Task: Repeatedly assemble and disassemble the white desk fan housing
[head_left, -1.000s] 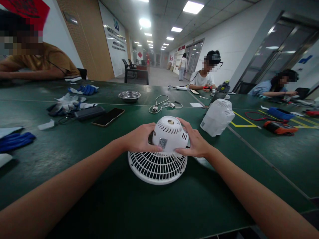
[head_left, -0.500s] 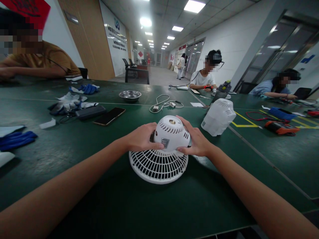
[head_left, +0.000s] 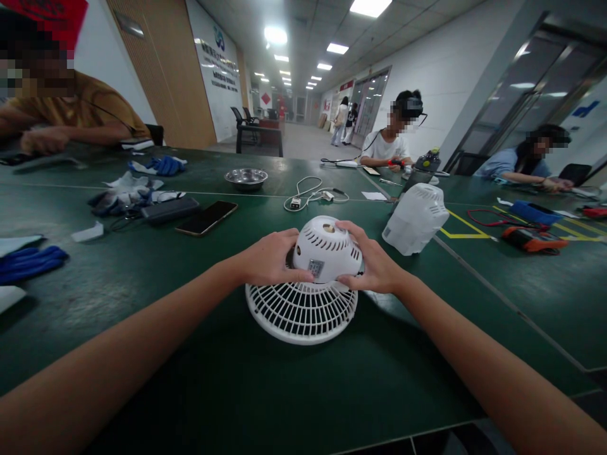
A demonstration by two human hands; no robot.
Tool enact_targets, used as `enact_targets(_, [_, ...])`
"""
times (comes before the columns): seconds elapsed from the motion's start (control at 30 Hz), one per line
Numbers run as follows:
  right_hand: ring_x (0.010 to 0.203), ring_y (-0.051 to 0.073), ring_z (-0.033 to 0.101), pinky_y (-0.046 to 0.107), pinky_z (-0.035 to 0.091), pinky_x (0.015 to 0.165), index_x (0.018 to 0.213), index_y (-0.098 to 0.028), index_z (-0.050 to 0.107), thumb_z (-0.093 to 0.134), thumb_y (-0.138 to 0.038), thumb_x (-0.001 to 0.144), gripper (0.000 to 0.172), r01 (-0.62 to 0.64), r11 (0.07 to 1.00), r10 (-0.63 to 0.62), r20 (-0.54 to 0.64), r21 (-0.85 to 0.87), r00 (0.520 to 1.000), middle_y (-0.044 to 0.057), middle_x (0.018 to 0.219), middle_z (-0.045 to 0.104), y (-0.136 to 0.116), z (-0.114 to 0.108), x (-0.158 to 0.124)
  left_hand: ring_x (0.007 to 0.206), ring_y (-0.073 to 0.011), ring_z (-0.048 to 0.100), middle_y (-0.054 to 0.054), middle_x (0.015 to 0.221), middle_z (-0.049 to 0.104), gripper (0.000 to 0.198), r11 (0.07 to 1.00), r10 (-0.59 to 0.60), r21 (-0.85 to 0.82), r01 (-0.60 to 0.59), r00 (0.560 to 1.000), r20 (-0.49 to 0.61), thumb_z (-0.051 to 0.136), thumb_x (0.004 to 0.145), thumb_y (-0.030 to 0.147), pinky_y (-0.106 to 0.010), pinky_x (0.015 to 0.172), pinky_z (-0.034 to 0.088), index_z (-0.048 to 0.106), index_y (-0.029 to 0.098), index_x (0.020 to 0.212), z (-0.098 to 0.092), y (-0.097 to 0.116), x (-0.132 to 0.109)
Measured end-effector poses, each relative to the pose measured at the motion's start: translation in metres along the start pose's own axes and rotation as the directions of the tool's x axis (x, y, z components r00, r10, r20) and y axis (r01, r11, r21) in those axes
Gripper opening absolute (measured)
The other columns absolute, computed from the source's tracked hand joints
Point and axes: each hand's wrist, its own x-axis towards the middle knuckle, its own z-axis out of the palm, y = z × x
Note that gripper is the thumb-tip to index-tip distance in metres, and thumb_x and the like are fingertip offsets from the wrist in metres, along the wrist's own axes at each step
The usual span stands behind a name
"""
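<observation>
Both of my hands grip a white fan motor housing (head_left: 327,246), a rounded cover with vent slots, a hole on top and a grey label. My left hand (head_left: 272,258) wraps its left side, thumb along the lower front by the label. On the right side, my right hand (head_left: 372,258) has its fingers over the top edge and its thumb low at the front. Beneath the housing, a round white fan grille (head_left: 303,316) lies on the green table (head_left: 294,392). Whether the housing is joined to the grille is hidden by my hands.
A phone (head_left: 207,218), a dark power bank (head_left: 171,210) and gloves (head_left: 33,262) lie to the left. Beyond are a metal bowl (head_left: 245,179) and a white cable (head_left: 315,196). A white plastic container (head_left: 415,221) and an orange multimeter (head_left: 533,240) are at right. Other people sit around the table.
My hands keep their hold on the housing, which looks slightly tilted compared with before. The view has shifted a little. The person at left has moved a hand.
</observation>
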Motion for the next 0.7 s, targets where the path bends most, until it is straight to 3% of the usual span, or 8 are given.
enact_targets(0.27, [0.121,0.036,0.062,0.060,0.050,0.103,0.156,-0.035,0.021,0.079,-0.048,0.076,0.100,0.016,0.998,-0.013,0.039,-0.059,0.999,0.013,0.154,0.045,-0.003,-0.003,0.001,0.118,-0.0348,0.060,-0.011,0.132,0.063,0.074,1.000,0.012,0.008,-0.012,1.000,0.008,0.075,0.070,0.062,-0.053,0.100,0.048,0.062,0.026,0.133,-0.001,-0.001,-0.001])
enact_targets(0.47, [0.106,0.034,0.068,0.059,0.056,0.094,0.154,-0.033,0.023,0.077,-0.055,0.077,0.097,-0.129,0.978,0.118,-0.075,-0.162,0.990,0.012,0.144,0.055,-0.013,0.006,0.001,0.114,-0.0374,0.062,-0.014,0.125,0.066,0.063,0.990,-0.075,0.116,0.080,0.996,-0.048,0.074,0.074,0.058,-0.057,0.098,0.047,0.064,0.021,0.124,-0.002,0.000,0.000])
enact_targets(0.6, [0.086,0.031,0.070,0.056,0.059,0.081,0.157,-0.028,0.021,0.071,-0.065,0.079,0.100,-0.235,0.948,0.212,-0.125,-0.214,0.969,0.014,0.123,0.067,-0.020,0.010,0.003,0.118,-0.0366,0.062,-0.016,0.129,0.066,0.050,0.981,-0.138,0.108,0.159,0.974,-0.181,0.061,0.088,0.037,-0.058,0.103,0.045,0.057,0.016,0.134,0.002,-0.001,0.001])
enact_targets(0.7, [0.065,0.022,0.067,0.045,0.060,0.064,0.159,-0.029,0.015,0.066,-0.059,0.086,0.094,-0.178,0.984,0.178,-0.022,-0.023,0.984,0.005,0.096,0.072,-0.023,0.012,0.002,0.129,-0.0356,0.057,-0.018,0.144,0.057,0.068,0.994,-0.086,-0.073,0.077,0.989,-0.120,0.061,0.090,0.035,-0.056,0.107,0.045,0.037,0.018,0.152,0.004,-0.005,-0.001])
